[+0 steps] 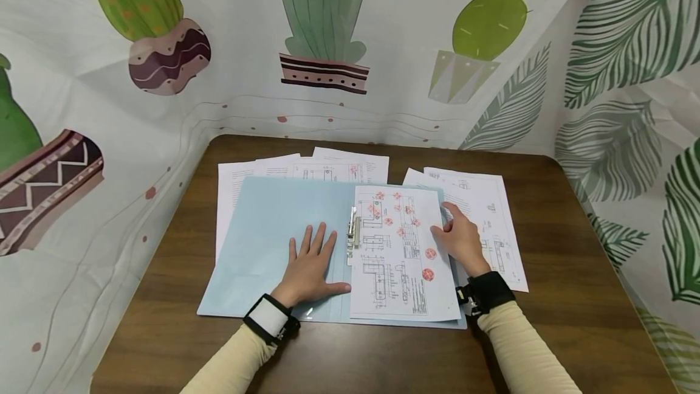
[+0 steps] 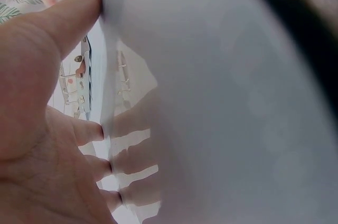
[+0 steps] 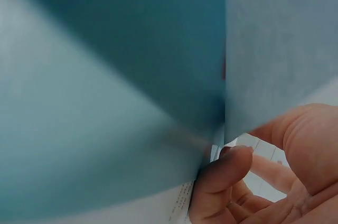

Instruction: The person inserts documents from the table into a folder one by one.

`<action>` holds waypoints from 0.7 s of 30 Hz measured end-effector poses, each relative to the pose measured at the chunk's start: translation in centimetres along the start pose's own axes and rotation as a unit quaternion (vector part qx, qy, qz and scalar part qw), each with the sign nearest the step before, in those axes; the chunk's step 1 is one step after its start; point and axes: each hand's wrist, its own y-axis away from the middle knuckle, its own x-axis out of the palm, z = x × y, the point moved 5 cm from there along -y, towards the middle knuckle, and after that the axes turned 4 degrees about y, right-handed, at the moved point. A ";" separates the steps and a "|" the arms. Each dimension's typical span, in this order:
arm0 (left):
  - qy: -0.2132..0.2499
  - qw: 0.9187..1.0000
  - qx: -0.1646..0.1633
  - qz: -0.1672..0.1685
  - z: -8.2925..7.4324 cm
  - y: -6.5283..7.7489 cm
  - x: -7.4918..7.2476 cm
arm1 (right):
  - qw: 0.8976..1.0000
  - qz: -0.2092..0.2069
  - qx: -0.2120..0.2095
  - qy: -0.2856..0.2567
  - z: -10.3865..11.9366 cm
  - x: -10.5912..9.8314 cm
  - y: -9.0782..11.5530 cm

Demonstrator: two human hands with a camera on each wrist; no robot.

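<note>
A light blue folder [image 1: 273, 224] lies spread open on the table, with a metal clip [image 1: 351, 236] along its spine. On its right half rests a white sheet [image 1: 391, 297] with technical drawings and red stamps, its left edge beside the clip. My left hand [image 1: 310, 275] presses flat on the folder's left half, fingers spread, thumb tip by the sheet's left edge. At the sheet's right edge, my right hand [image 1: 462, 239] pinches it, thumb over the top and fingers curled at the side. The right wrist view shows the fingers [image 3: 222, 174] close to the sheet's edge [image 3: 264, 97].
Several printed sheets [image 1: 235, 181] stick out from behind the folder at the upper left. More drawing sheets [image 1: 500, 224] lie to its right, partly under the right hand. The brown table [image 1: 355, 357] meets a cactus-print cloth [image 1: 240, 47] at the back.
</note>
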 end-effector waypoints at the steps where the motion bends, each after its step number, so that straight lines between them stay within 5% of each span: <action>1: 0.001 1.000 0.000 -0.001 0.0 0.0 0.0 | 1.000 0.001 -0.003 0.004 0.1 0.0 0.0; 21: 0.008 1.000 -0.002 0.001 -0.1 -0.1 -0.5 | 0.997 0.074 -0.021 0.027 0.8 -0.3 -0.1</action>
